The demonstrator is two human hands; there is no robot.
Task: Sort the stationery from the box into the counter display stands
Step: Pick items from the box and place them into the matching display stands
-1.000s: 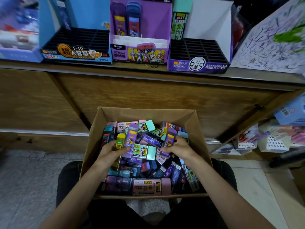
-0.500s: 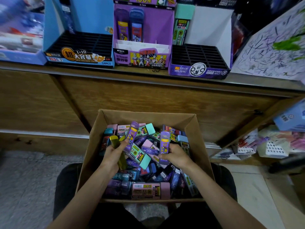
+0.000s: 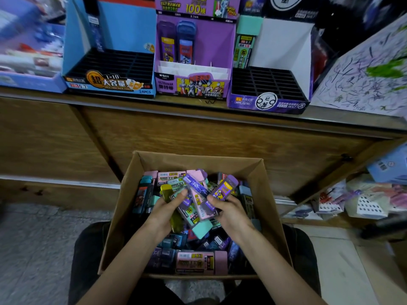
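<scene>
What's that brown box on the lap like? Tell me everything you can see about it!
The box is plain brown cardboard, open on top, with four walls and no flaps showing. It sits on the person's lap, in front of the wooden counter. It is nearly full of small flat cases in pink, purple, teal and blue, jumbled every way. The left hand and right hand are inside it, each gripping cases from the pile.

Three display stands point(image 3: 105, 83) point(image 3: 191, 86) point(image 3: 267, 102), one cardboard box point(image 3: 119, 227), two hands point(image 3: 161, 216) point(image 3: 230, 213), seemingly dozens of cases point(image 3: 198, 261).
</scene>
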